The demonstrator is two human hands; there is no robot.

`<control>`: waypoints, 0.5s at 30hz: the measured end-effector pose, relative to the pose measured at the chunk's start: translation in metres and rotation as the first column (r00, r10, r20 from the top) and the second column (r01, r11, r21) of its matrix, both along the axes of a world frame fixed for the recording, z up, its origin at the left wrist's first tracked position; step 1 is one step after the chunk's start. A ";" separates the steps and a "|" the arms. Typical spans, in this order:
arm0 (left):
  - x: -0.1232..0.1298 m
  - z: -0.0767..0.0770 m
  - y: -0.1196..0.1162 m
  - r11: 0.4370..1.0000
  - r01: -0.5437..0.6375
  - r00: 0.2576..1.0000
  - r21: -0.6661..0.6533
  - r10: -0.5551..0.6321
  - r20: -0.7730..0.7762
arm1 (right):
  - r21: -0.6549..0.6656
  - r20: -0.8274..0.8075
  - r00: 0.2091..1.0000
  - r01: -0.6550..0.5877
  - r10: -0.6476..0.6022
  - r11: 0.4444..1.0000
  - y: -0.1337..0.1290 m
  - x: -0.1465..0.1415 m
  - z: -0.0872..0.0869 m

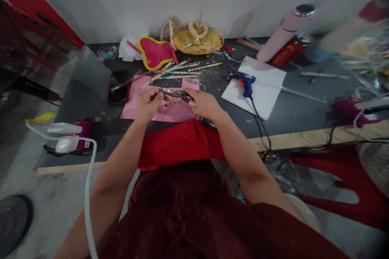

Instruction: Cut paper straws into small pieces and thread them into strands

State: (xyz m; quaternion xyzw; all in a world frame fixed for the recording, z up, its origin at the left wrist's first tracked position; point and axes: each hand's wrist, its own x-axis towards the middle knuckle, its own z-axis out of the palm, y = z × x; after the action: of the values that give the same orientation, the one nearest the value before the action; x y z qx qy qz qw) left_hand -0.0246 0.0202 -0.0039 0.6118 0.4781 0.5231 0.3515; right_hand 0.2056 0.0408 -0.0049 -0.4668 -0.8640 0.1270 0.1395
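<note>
My right hand (204, 103) is closed round the handles of metal pruning shears (174, 92), whose jaws point left. At the tip of the jaws my left hand (149, 103) pinches with thumb and fingers; what it holds is too small to make out. Beneath both hands lies a sheet of pink paper (130, 110) with a little heap of small pale cut pieces (174, 100) on it. Just beyond the paper, several thin printed sticks (179, 73) lie loosely across one another. Fine pale crumbs are scattered to their right.
A phone (118, 87) lies left of the paper. Behind stand a pink-and-yellow shaped board (154, 53) and a yellow basket (182, 47). Rightward are a blue glue gun (245, 83) on a white board (269, 103), a pink flask (281, 34) and a red can (288, 51).
</note>
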 end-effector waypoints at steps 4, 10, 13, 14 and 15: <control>0.000 0.003 -0.001 1.000 0.004 1.000 -0.001 -0.004 0.007 | 0.001 0.049 0.999 0.016 -0.016 1.000 -0.002 -0.001 0.003; 0.001 0.007 -0.003 1.000 0.019 1.000 -0.010 -0.018 0.023 | -0.012 0.083 0.996 0.023 -0.022 1.000 -0.004 -0.001 0.009; 0.001 0.008 -0.004 1.000 0.015 1.000 0.002 -0.015 0.007 | -0.023 0.075 0.997 0.020 -0.019 1.000 -0.004 -0.002 0.008; 0.001 0.008 -0.004 1.000 0.010 1.000 0.005 -0.010 0.001 | -0.026 0.065 0.998 0.019 -0.018 0.999 -0.003 -0.002 0.007; 0.001 0.008 -0.004 1.000 0.005 1.000 0.005 -0.005 -0.007 | -0.025 0.051 0.999 0.020 -0.019 0.999 -0.003 -0.003 0.005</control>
State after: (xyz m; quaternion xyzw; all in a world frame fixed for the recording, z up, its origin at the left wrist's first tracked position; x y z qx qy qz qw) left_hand -0.0238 0.0165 0.0040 0.6156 0.4765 0.5213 0.3498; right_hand 0.2028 0.0381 0.0003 -0.4799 -0.8610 0.1248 0.1129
